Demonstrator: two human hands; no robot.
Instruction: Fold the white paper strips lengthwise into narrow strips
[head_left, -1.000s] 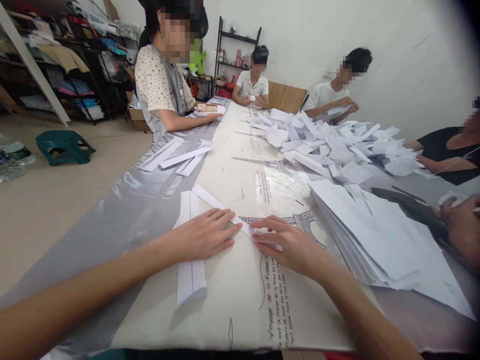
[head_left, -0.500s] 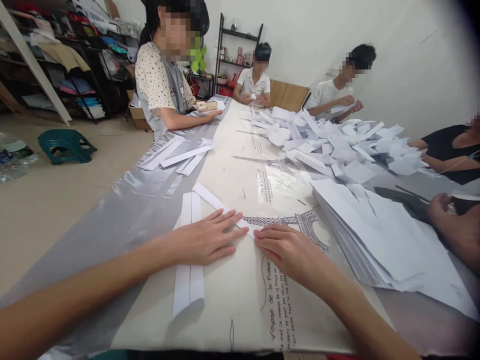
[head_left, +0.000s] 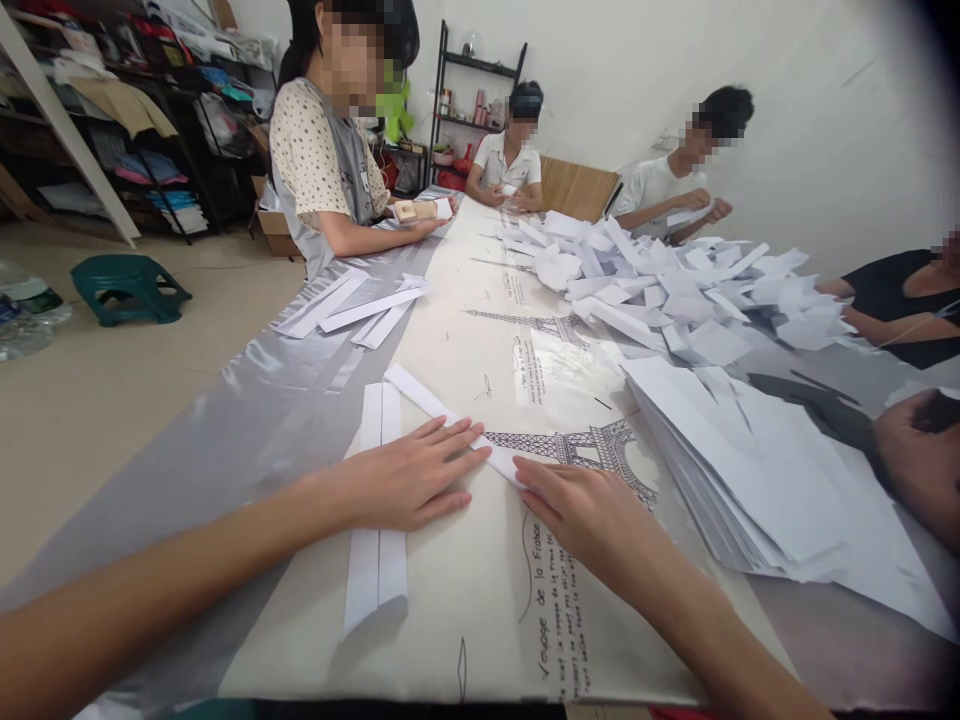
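A narrow folded white paper strip lies slantwise on the printed tablecloth. My left hand rests flat across its middle, fingers stretched out and slightly apart. At the strip's lower right end, my right hand has its fingers bent and drawn together over the paper; part of that end is hidden under the fingertips. Beneath my left hand and wrist runs a wider folded paper piece with a lengthwise seam, showing above and below the hand.
To the right lies a stack of white sheets, with a large heap of folded papers behind it. Several folded strips lie at the left. A person holds a wooden block; other people sit around the table. A green stool stands left.
My right hand has slid slightly to the right along the strip, uncovering more of it between my hands. My left hand stays in place. At the right edge, another person's hand has shifted.
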